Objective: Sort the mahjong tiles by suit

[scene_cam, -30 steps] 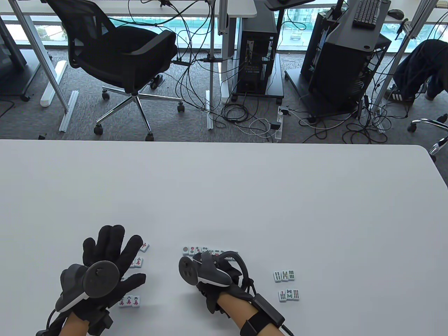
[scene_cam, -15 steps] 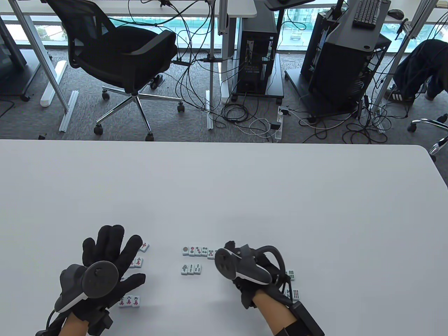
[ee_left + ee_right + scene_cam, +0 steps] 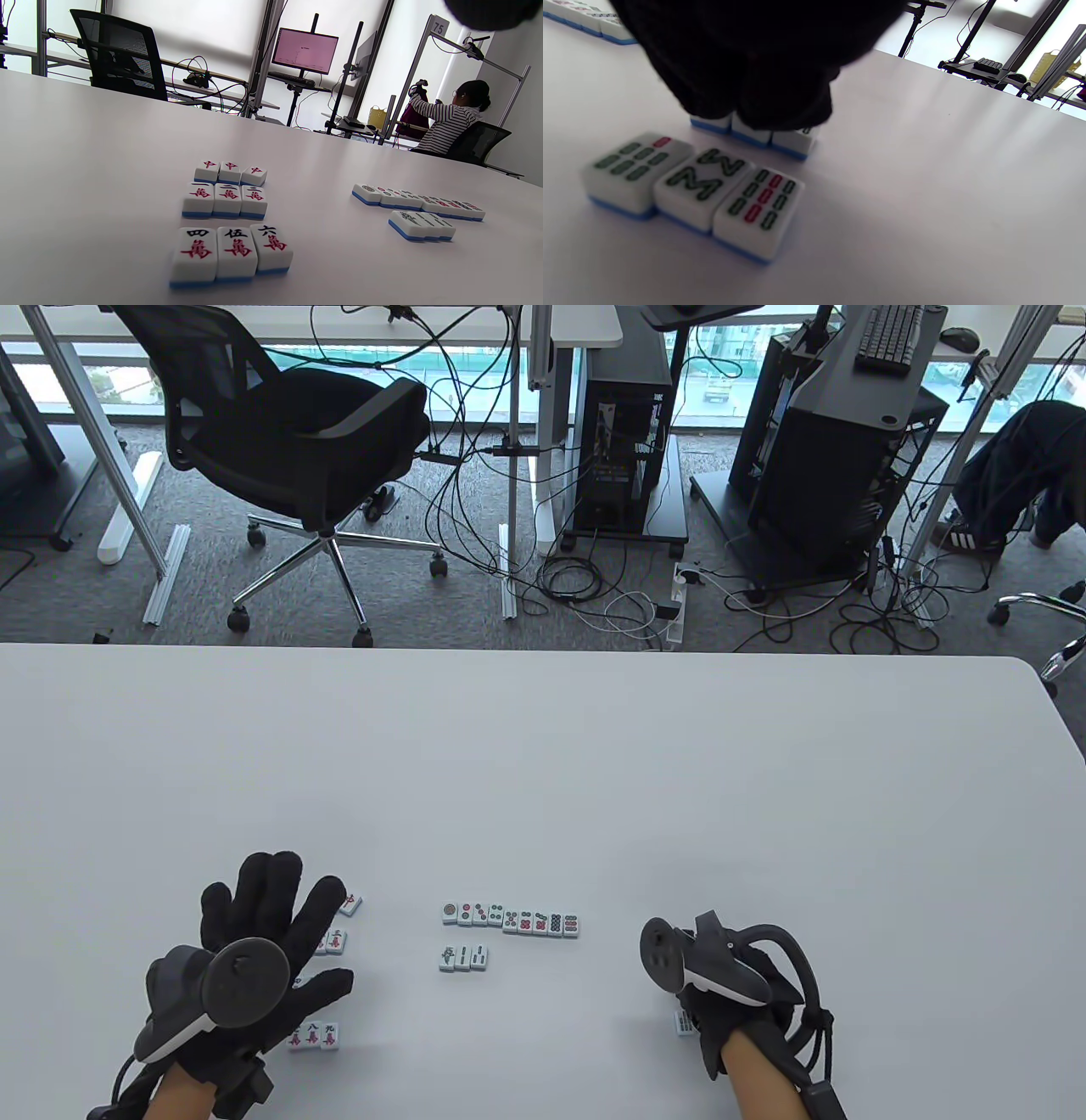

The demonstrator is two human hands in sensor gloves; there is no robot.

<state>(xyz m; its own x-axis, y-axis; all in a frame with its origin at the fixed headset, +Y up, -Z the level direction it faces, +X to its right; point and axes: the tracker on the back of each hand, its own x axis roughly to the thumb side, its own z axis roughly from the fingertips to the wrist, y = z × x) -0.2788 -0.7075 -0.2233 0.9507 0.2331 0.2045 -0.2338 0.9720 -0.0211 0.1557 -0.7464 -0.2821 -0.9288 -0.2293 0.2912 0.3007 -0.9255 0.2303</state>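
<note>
My left hand point(image 3: 263, 925) lies flat with spread fingers over the character tiles at the near left. The left wrist view shows rows of three: red dragons point(image 3: 230, 171), one-to-three characters point(image 3: 225, 200), four-to-six characters point(image 3: 231, 252). Another character row point(image 3: 314, 1035) lies by my left wrist. A row of dot tiles point(image 3: 512, 919) sits mid-table with three bamboo tiles point(image 3: 463, 957) below it. My right hand point(image 3: 708, 993) is over the bamboo tiles at the right. Its fingers point(image 3: 780, 106) touch the top of the far bamboo row point(image 3: 755, 135). The near bamboo row point(image 3: 695, 186) is untouched.
The white table point(image 3: 543, 780) stretches far beyond the tiles. One bamboo tile edge point(image 3: 684, 1022) peeks out beside my right hand. Beyond the far edge stand an office chair point(image 3: 297, 449) and computer racks on the floor.
My right hand has moved right from the centre tiles to the bamboo tiles, uncovering the dot row and three bamboo tiles below it. My left hand has not moved.
</note>
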